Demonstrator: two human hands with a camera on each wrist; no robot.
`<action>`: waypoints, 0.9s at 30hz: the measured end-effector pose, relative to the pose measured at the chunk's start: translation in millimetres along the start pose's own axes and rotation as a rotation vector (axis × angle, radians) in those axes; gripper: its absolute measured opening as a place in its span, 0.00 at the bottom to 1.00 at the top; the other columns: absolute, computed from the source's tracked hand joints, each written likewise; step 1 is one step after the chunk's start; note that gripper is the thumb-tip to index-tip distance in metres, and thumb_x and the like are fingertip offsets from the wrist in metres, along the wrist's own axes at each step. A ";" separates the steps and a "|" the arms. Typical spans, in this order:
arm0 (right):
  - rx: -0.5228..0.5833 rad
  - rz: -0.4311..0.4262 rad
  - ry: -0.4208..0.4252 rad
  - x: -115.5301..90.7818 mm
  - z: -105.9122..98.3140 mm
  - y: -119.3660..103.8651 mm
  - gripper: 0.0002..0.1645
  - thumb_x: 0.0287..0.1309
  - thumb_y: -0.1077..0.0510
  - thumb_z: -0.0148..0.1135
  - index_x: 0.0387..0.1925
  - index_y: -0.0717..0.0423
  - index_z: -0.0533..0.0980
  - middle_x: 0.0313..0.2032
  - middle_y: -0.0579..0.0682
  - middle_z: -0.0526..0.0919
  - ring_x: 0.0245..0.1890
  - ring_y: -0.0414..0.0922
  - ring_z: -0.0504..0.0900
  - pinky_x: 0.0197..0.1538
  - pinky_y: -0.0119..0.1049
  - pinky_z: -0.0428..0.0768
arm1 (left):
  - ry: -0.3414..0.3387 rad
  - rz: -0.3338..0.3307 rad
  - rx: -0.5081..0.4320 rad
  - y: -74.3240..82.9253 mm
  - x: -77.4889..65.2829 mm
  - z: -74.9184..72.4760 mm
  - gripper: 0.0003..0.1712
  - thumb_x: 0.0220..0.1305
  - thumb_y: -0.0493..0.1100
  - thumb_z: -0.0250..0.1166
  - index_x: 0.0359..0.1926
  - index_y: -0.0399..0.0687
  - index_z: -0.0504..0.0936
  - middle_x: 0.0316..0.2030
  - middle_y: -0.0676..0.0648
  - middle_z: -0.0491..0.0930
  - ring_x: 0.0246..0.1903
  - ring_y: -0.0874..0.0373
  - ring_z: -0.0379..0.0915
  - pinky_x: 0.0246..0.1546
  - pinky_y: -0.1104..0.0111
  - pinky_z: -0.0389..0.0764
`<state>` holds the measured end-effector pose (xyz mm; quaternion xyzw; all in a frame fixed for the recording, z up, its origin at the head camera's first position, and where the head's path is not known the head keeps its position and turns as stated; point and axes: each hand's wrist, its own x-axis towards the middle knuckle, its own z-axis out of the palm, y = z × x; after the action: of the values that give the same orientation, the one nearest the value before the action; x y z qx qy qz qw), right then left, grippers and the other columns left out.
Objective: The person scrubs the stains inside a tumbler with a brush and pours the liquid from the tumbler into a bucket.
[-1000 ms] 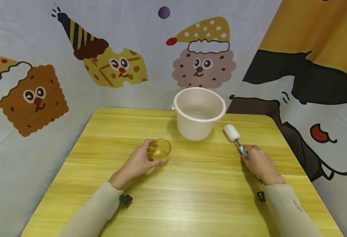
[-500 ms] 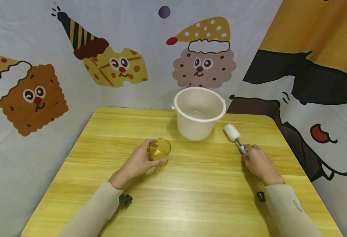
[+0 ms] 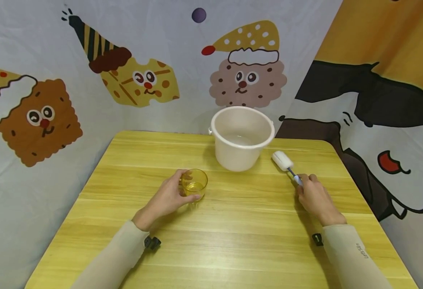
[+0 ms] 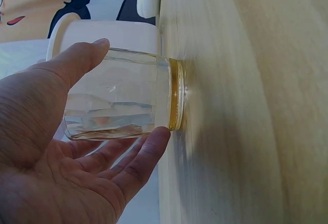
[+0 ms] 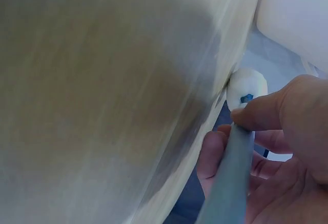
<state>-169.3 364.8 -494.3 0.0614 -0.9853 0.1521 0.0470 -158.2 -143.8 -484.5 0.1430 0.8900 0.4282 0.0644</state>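
On the left side of the table, my left hand (image 3: 165,196) holds a clear amber drinking glass (image 3: 195,188) that stands upright. In the left wrist view the thumb lies along one side of the glass (image 4: 123,90) and the fingers along the other, with its thick base at the tabletop. At the right, my right hand (image 3: 316,198) grips the blue-grey handle of a sponge bottle brush (image 3: 282,161), its white head pointing away toward the back. The right wrist view shows the thumb and fingers pinching the handle (image 5: 230,172).
A cream plastic bucket (image 3: 238,156) stands at the back of the wooden table (image 3: 218,249), just left of the brush head. Behind the table hangs a cloth (image 3: 193,72) printed with cartoon biscuits and cheese.
My right hand's fingers have shifted slightly forward on the brush handle, and the handle end below the hand no longer shows. The left hand and glass stay in place.
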 end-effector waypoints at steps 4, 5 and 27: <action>0.010 0.002 0.012 0.6 -1.5 -2.9 0.23 0.81 0.69 0.59 0.70 0.80 0.73 0.52 0.79 0.77 0.39 0.67 0.85 0.39 0.65 0.88 | 0.000 -0.001 0.004 0.0 -0.4 -0.2 0.54 0.70 0.56 0.87 0.84 0.40 0.68 0.73 0.37 0.83 0.57 0.45 0.89 0.52 0.60 0.95; 0.014 0.002 0.014 0.9 -1.7 -3.2 0.23 0.81 0.70 0.59 0.70 0.80 0.73 0.52 0.79 0.77 0.40 0.68 0.85 0.40 0.66 0.89 | 0.000 -0.002 0.005 0.1 -0.5 -0.2 0.54 0.70 0.56 0.87 0.84 0.40 0.68 0.73 0.37 0.83 0.57 0.45 0.89 0.52 0.60 0.95; 0.051 0.008 0.044 -3.4 -2.0 -9.0 0.24 0.81 0.70 0.57 0.71 0.79 0.73 0.53 0.78 0.77 0.43 0.68 0.85 0.45 0.67 0.89 | -0.009 -0.006 -0.012 1.2 -1.6 -1.3 0.54 0.70 0.55 0.87 0.84 0.41 0.68 0.74 0.36 0.83 0.61 0.42 0.89 0.55 0.59 0.96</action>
<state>-164.6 357.2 -490.1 0.0552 -0.9802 0.1785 0.0662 -156.8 -144.6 -482.8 0.1418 0.8875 0.4328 0.0705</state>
